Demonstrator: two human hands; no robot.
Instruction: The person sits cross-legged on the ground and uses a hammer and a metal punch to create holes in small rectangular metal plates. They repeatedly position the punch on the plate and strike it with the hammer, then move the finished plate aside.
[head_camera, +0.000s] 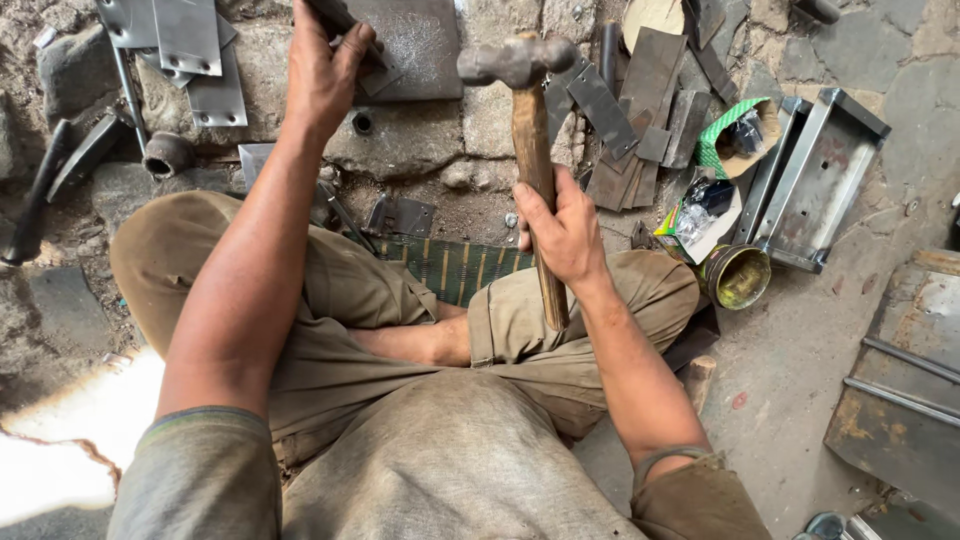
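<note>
the right hand (562, 232) grips a wooden-handled steel ball-peen hammer (527, 150), raised. the left hand (322, 68) clenches a dark metal tool, perhaps a punch (345, 22), on the grey steel plate (418, 45). striking step; the next blow needs a square hit.

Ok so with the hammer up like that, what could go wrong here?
The left hand pins the small metal piece right beside where the hammer would likely land, so a miss could hit fingers. The right hand grips mid-handle, which may weaken control. Loose metal strips nearby could jump.
</note>
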